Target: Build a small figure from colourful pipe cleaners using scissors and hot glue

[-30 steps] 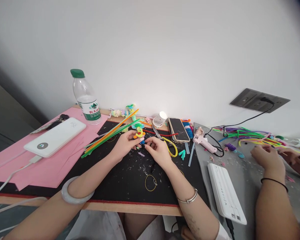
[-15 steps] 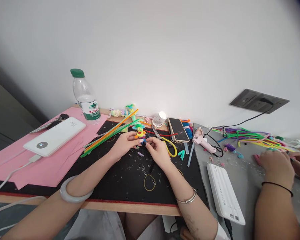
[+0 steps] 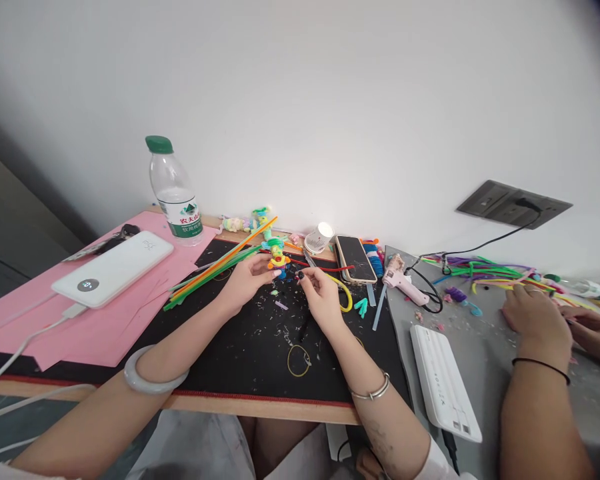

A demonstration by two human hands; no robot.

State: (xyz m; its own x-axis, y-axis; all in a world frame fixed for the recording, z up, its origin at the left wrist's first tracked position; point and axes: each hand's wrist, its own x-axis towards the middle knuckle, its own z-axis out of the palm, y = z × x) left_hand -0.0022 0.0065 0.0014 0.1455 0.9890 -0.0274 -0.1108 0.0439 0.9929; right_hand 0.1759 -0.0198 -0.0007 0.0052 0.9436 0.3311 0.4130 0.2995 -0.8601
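My left hand (image 3: 247, 283) is closed around the lower part of a small fuzzy pipe-cleaner figure (image 3: 277, 255), upright, with a green top, yellow head, orange middle and blue base. Just to its right, my right hand (image 3: 324, 297) pinches a small dark piece (image 3: 301, 274) at the fingertips, apart from the figure. What that piece is I cannot make out. Yellow-handled scissors (image 3: 349, 301) lie partly hidden behind my right hand. Left of the figure rests a bundle of orange and green pipe cleaners (image 3: 200, 283).
Scraps and a rubber band (image 3: 299, 361) lie on the black mat (image 3: 250, 353). Around it are a bottle (image 3: 183, 213), power bank (image 3: 115, 267), paper cup (image 3: 319, 238), phone (image 3: 356, 259) and glue gun (image 3: 405, 280). On the right, another person's hands (image 3: 543, 320) work near more pipe cleaners.
My right hand has drawn away from the figure to the right with a small dark piece at its fingertips. The left hand still holds the figure. The other person's hands shifted left.
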